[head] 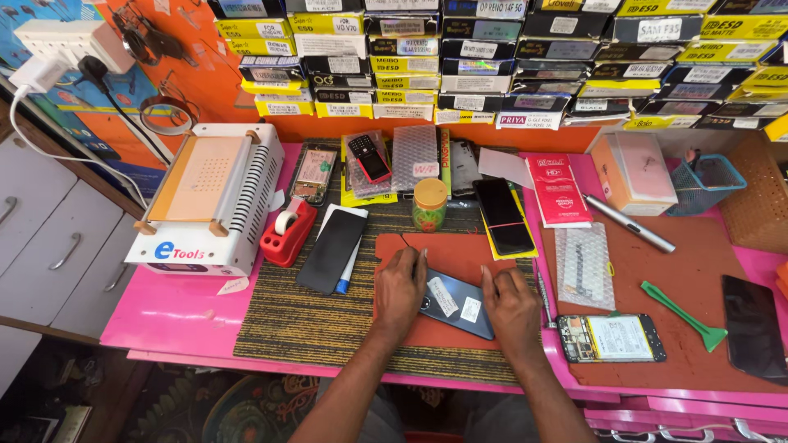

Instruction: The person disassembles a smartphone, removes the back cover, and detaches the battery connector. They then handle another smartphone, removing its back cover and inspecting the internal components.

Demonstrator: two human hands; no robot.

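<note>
A dark grey phone point(456, 303) with two white stickers on its back lies face down on a rust-red mat point(460, 254) at the front of the pink bench. My left hand point(400, 289) rests flat on the phone's left end, fingers spread over its edge. My right hand point(510, 308) presses against the phone's right end, fingers lying beside and over its corner. Both hands touch the phone; neither lifts it.
A white heating plate machine point(212, 197) stands at left, a red tape dispenser point(287, 231) beside it. A black screen panel point(332, 249), small jar point(429, 204), another black phone point(501, 215), opened phone point(609, 338), green pry tool point(686, 315), metal pen tool point(630, 224) and blue basket point(704, 182) lie around.
</note>
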